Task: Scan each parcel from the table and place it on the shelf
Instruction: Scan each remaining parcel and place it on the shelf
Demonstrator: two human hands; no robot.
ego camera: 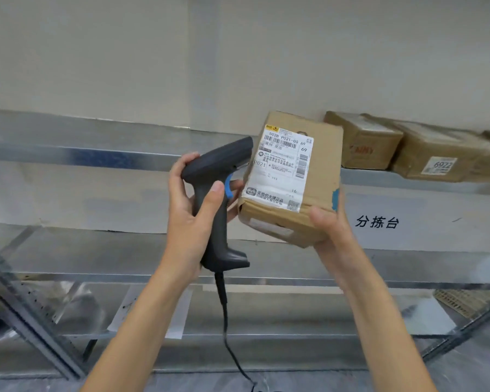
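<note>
While the left hand (191, 219) grips the dark grey corded pistol-grip scanner (217, 199), its nose meets the label.
Right hand (327, 226) cradles the brown cardboard parcel (292, 179), tilted label-forward (2 similar boxes (402, 148) already shelved).

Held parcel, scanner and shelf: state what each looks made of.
Held parcel: brown corrugated cardboard, matte and creased, with a white paper label. Barcode scanner: dark matte plastic, likely moulded, with a blue trigger. Shelf: bare grey metal, apparently galvanised steel, dully reflective.

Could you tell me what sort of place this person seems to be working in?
Most likely a parcel sorting station or small warehouse. The left hand grips a corded barcode scanner, the right hand holds a labelled cardboard parcel, and more parcels sit on a metal shelf behind.
</note>
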